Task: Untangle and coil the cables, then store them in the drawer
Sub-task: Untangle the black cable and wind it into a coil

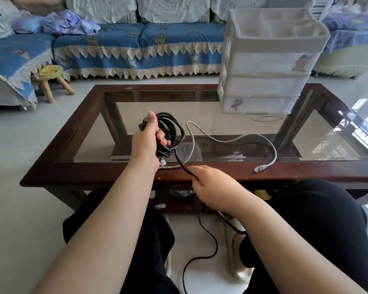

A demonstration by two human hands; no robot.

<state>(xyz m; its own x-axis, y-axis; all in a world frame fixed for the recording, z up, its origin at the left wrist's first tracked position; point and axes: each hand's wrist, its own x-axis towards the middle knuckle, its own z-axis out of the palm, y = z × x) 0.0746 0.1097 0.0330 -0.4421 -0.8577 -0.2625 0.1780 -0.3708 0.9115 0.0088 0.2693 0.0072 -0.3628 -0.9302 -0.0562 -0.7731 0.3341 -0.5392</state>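
Observation:
My left hand [147, 141] grips a coil of black cable [172, 132] above the near part of the glass coffee table [221, 175]. One strand runs from the coil down to my right hand [212, 185], which pinches it at the table's front edge. The rest of the black cable hangs past my knees and loops on the floor. A grey network cable [232, 140] lies uncoiled on the glass, its plug near the front right rail. A white plastic drawer unit [268, 66] stands at the table's far right with its drawers closed.
Thin loose wires [266, 119] lie on the glass in front of the drawer unit. A blue-covered sofa [136, 45] runs behind the table, with a small wooden stool [49, 79] at left. My knees in black trousers are under the front edge.

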